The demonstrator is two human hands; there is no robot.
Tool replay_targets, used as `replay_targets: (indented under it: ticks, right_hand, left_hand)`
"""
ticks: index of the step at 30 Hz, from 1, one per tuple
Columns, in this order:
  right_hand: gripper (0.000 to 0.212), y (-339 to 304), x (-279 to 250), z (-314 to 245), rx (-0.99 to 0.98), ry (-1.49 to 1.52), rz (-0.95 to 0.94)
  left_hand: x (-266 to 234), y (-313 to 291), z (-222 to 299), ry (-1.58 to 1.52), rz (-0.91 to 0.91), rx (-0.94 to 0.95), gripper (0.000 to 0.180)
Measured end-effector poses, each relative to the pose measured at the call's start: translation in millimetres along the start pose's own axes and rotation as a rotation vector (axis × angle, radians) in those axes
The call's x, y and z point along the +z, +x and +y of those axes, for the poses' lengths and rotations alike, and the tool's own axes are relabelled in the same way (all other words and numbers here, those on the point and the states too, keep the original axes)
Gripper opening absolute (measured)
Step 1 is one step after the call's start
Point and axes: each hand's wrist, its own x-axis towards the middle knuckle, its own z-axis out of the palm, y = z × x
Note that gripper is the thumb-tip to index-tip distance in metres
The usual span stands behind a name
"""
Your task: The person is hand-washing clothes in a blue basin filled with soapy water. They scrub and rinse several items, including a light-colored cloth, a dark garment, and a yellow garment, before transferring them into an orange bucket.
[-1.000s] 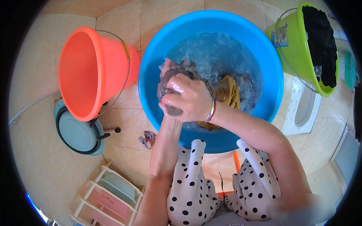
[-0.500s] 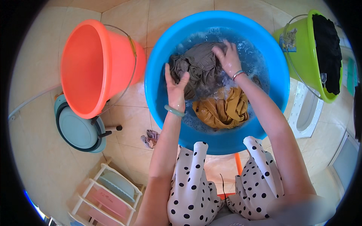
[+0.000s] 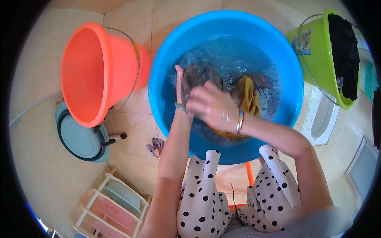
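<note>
Both my hands are over a large blue basin (image 3: 168, 43) of soapy water. A grey-brown garment (image 3: 198, 73) lies partly under water by its left side, next to my left hand (image 3: 179, 85), whose visible finger is stretched upward. The rest of that hand is hidden behind my right hand (image 3: 212, 105). My right hand reaches across in front of my left wrist, its fingers smeared by motion. A mustard-yellow cloth (image 3: 249, 95) sits right of it, partly covered by my right hand and forearm. A dark piece of cloth (image 3: 260, 80) floats beside the yellow one.
An orange-red bucket (image 3: 129, 67) leans at the left, above a grey-blue folding basin (image 3: 81, 135). A green bucket (image 3: 313, 59) with black cloth (image 3: 343, 55) stands right. A small crumpled cloth (image 3: 156, 147) lies on the tiles. A white rack (image 3: 89, 210) is lower left.
My right hand has swung left and nearer, across my left wrist. The grey-brown garment has sunk lower and spread less widely, baring more water at the far side.
</note>
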Motion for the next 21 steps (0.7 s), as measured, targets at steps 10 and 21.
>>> replay_targets:
  ticks: [10,21]
  right_hand:
    - [0.022,14.9,-20.2,-51.7,-0.099,-0.225,0.214]
    - [0.010,36.4,-15.7,4.8,0.079,0.150,0.419]
  left_hand:
    - [40.7,3.7,8.0,-0.411,-0.438,-0.363,0.042]
    - [-2.9,-13.7,-17.2,0.142,0.121,0.466,0.025]
